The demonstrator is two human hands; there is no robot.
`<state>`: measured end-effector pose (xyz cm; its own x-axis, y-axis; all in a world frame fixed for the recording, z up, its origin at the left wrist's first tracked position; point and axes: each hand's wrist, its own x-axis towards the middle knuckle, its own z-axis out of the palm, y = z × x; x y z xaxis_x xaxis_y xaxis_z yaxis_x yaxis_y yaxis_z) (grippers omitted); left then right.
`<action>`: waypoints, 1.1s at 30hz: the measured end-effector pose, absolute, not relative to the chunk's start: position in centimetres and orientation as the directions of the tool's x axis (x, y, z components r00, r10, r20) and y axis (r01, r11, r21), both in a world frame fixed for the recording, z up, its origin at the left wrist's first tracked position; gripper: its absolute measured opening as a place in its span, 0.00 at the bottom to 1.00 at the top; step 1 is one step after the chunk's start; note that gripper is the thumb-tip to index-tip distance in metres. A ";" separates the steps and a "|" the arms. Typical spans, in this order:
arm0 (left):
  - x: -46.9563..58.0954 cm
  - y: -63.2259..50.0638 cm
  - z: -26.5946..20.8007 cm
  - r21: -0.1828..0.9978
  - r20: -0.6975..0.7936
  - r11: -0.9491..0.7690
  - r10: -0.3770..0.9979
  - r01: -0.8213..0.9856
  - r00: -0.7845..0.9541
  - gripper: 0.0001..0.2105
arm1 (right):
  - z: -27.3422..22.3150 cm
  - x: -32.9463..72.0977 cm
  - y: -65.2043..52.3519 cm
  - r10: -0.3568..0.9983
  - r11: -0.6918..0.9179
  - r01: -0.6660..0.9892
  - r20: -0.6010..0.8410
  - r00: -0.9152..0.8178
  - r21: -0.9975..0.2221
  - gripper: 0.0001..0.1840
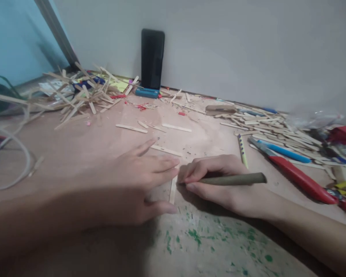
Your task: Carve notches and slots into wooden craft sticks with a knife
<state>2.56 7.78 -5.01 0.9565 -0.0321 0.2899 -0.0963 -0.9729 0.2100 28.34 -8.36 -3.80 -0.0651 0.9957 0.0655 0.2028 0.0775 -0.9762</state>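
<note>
My left hand [144,181] lies flat with fingers spread, its fingertips over or against a narrow wooden craft stick [173,190] that points toward me. My right hand [219,179] pinches a dark olive pen [236,179], its tip low beside the stick's right edge; the fingers hide the tip itself. Part of the upright stick is covered by my left fingers. Just beyond the hands, a second craft stick [166,150] with dark marks lies crosswise. Farther off are loose sticks, among them one at left [131,128] and one at right [176,127].
A phone [152,59] stands in a blue holder [147,93] against the wall. Craft sticks are heaped at the back left [86,94] and right [276,129]. At right lie a red-handled tool [302,180], a blue-handled one [288,151] and a yellow strip [243,151]. A white cable [27,154] curls at left.
</note>
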 end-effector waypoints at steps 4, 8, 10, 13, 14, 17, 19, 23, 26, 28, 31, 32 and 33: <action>2.1 7.8 -5.7 0.228 0.263 -0.973 0.038 -0.024 0.964 0.31 | -3.9 28.5 -7.9 0.998 0.057 0.185 0.048 -0.048 -0.981 0.11; 1.8 8.2 -6.9 0.244 0.313 -0.969 0.040 -0.040 0.949 0.30 | -3.6 28.6 -7.7 0.999 0.033 0.183 0.025 -0.044 -0.983 0.09; 1.8 8.4 -7.2 0.234 0.318 -0.969 0.001 -0.077 0.948 0.30 | -3.6 28.5 -7.7 0.998 0.021 0.186 0.009 -0.063 -0.982 0.11; 1.6 8.4 -7.1 0.211 0.297 -0.976 0.009 -0.056 0.955 0.30 | -3.8 28.5 -7.6 0.995 0.006 0.190 -0.013 -0.096 -0.982 0.15; 1.5 8.3 -7.1 0.202 0.292 -0.979 0.029 -0.033 0.956 0.31 | -3.9 28.5 -7.6 0.995 0.001 0.191 -0.018 -0.100 -0.982 0.16; 1.1 8.3 -6.7 0.187 0.292 -0.982 0.073 0.018 0.954 0.34 | -4.1 28.6 -7.5 0.995 -0.002 0.193 -0.021 -0.099 -0.981 0.15; 0.8 8.8 -6.4 0.187 0.296 -0.982 0.049 -0.008 0.954 0.35 | -3.9 28.5 -7.4 0.996 -0.002 0.184 -0.019 -0.090 -0.983 0.12; 0.8 10.2 -5.5 0.120 0.348 -0.992 0.013 -0.030 0.938 0.30 | -3.3 28.1 -6.8 0.996 -0.016 0.136 -0.028 -0.087 -0.991 0.08; 1.1 10.7 -4.9 0.031 0.424 -0.999 0.001 -0.014 0.906 0.25 | -2.9 28.1 -6.1 0.996 -0.021 0.112 -0.030 -0.087 -0.994 0.13; 1.1 10.8 -4.7 0.034 0.400 -0.999 -0.005 -0.020 0.917 0.22 | -2.7 28.1 -5.7 0.996 -0.006 0.103 -0.015 -0.086 -0.995 0.16; 0.7 11.3 -5.0 0.091 0.337 -0.996 0.045 0.015 0.940 0.18 | -2.4 28.2 -5.3 0.997 0.006 0.093 -0.001 -0.075 -0.996 0.20; 0.6 11.6 -5.3 0.110 0.347 -0.994 0.063 0.026 0.936 0.16 | -2.3 28.3 -5.3 0.997 0.000 0.089 -0.008 -0.078 -0.996 0.20; 0.6 12.0 -5.6 0.118 0.373 -0.993 0.075 0.033 0.925 0.14 | -2.4 28.4 -5.3 0.996 -0.010 0.087 -0.018 -0.084 -0.996 0.20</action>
